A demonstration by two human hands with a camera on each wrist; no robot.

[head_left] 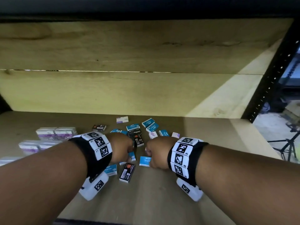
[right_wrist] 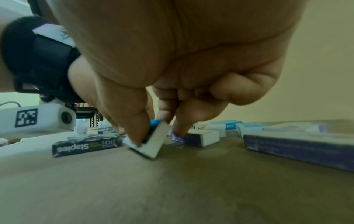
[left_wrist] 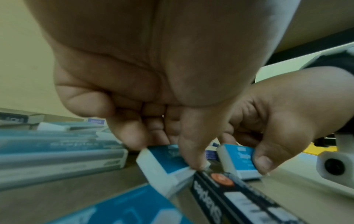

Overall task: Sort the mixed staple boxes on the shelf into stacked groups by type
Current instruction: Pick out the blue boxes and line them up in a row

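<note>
Both hands work low over the shelf (head_left: 154,200), a brown board backed by pale wooden planks (head_left: 113,91). The left hand (head_left: 121,147) has its fingers (left_wrist: 132,136) curled down onto a blue staple box (left_wrist: 164,162), thumb and fingertips pinching its edges; the box is tilted, one end on the shelf. The right hand (head_left: 158,152) pinches a second blue staple box (head_left: 145,161) between thumb and fingers (right_wrist: 134,130), and that box stands tipped on a corner, barely touching the board. A black staple box (head_left: 127,172) lies flat just in front of and between the two hands, its end close under the left hand's box. Beside the left wrist another blue box (head_left: 111,170) lies flat. Beyond the knuckles the loose mix crowds in: a black box marked Staples (head_left: 136,135), several blue boxes (head_left: 150,125), a small black box (head_left: 99,127), and a white-and-purple box (head_left: 122,119) nearest the planks. To the left, well apart from the loose heap, stand grouped purple-and-white boxes (head_left: 56,133) in neat stacks. At the right a black perforated upright (head_left: 274,73) marks the shelf's edge. The near part of the board, toward the person, is bare brown surface, as is the stretch to the right of the right hand.
</note>
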